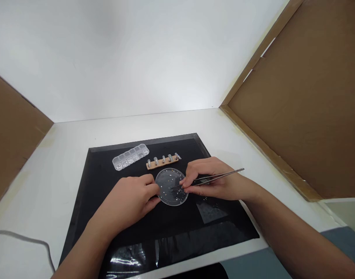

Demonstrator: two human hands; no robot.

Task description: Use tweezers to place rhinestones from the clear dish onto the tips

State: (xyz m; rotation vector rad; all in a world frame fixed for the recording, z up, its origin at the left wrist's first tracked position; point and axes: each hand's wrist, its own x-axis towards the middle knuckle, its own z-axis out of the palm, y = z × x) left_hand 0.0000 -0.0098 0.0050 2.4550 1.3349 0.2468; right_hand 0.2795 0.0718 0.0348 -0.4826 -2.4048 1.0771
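Note:
A clear round dish (168, 199) with many tiny shiny bits scattered in it sits between my hands on the black mat. The fingers of my left hand (138, 193) pinch the dish's left rim. In my right hand (212, 178) a pair of metal tweezers (224, 175) is held between thumb and fingers, its tips pointing down into the dish among the bits. Whether the tips grip a bit is too small to tell. Just behind the dish stands a wooden strip (158, 164) bearing several silvery nail tips (155, 161).
A clear compartment box (131, 156) with shiny pieces lies at the mat's back left. Beneath my right hand is a transparent sheet (211, 211) on the black mat (131, 236). Cardboard walls (305, 97) flank the white table, and a grey cable (26, 237) runs at the left.

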